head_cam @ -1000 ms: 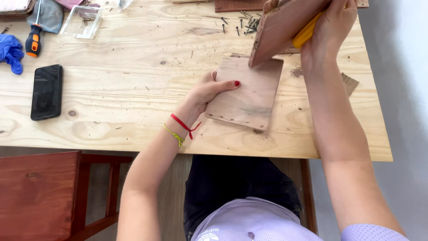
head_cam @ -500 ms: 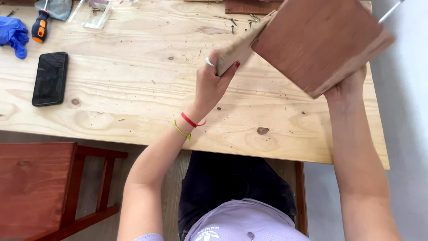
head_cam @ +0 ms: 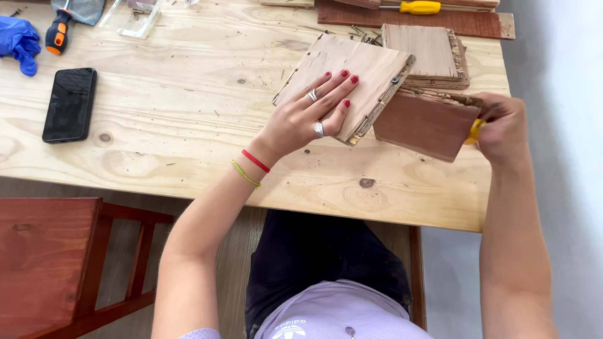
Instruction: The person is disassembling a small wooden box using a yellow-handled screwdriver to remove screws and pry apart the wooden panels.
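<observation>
My left hand (head_cam: 312,115) lies flat, fingers spread, on a pale square wood panel (head_cam: 364,69) that stands tilted on the plywood table (head_cam: 188,125). A reddish-brown panel (head_cam: 424,125) joins it at the right edge, where a screw head shows. My right hand (head_cam: 501,129) grips the far right end of that brown panel together with a yellow-handled tool (head_cam: 474,132), mostly hidden in the fist.
A stack of wood squares (head_cam: 427,53) sits behind the panels, beside loose screws. A yellow screwdriver (head_cam: 418,7) lies on a dark board at the back. A black phone (head_cam: 70,104), blue glove (head_cam: 19,41) and orange-black screwdriver (head_cam: 56,31) are left. A red-brown chair (head_cam: 56,251) stands below.
The joined panels came down from being held up near the camera and now rest on the table. My left hand moved from gripping the edge to lying flat on the pale panel.
</observation>
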